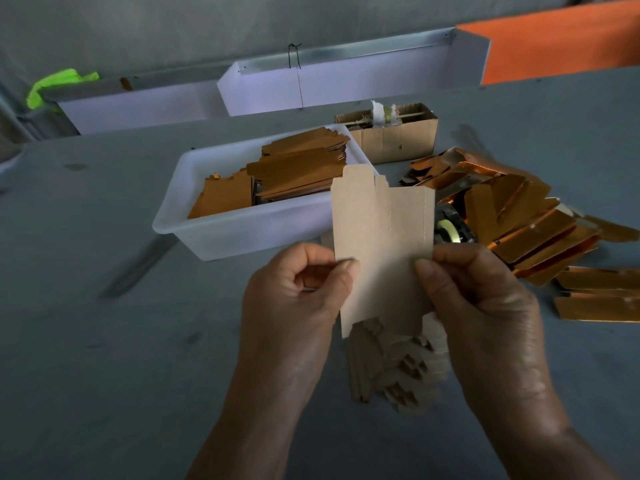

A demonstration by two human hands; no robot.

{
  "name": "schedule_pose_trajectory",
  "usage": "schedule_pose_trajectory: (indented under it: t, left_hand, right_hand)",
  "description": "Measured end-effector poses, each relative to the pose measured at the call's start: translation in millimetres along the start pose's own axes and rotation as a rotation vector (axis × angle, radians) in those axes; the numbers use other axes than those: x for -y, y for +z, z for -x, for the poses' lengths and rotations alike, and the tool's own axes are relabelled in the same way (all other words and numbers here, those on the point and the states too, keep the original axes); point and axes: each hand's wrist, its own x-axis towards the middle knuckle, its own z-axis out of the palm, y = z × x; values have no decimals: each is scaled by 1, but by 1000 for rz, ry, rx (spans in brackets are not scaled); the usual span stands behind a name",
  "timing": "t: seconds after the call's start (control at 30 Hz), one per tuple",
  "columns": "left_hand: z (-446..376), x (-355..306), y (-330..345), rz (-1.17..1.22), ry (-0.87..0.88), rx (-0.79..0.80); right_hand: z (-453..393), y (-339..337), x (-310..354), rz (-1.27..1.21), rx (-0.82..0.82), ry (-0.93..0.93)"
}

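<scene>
Left hand (294, 292), right hand (485, 306) on plain carton blank (381, 237)

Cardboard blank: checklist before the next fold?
1. Left hand pinches the cardboard blank at its left edge: ok.
2. Right hand pinches its right edge: ok.
3. Blank flat, score lines visible: ok.
4. Only one sheet in hand: cannot tell.
5. Stack of blanks lies on the table just below: ok.
6. White bin has bare room at its left end: ok.
</scene>
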Motion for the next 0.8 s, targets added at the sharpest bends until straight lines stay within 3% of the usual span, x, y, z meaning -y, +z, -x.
schedule_pose_trajectory:
  t: [0.53, 0.8]
  left_hand:
    - [-8, -6, 5, 75, -14, 54]
    - [-9, -7, 8, 178, -128, 106]
  right_hand:
    - [-7, -2, -3, -4, -27, 44]
    - [-5, -4, -2, -76, -49, 87]
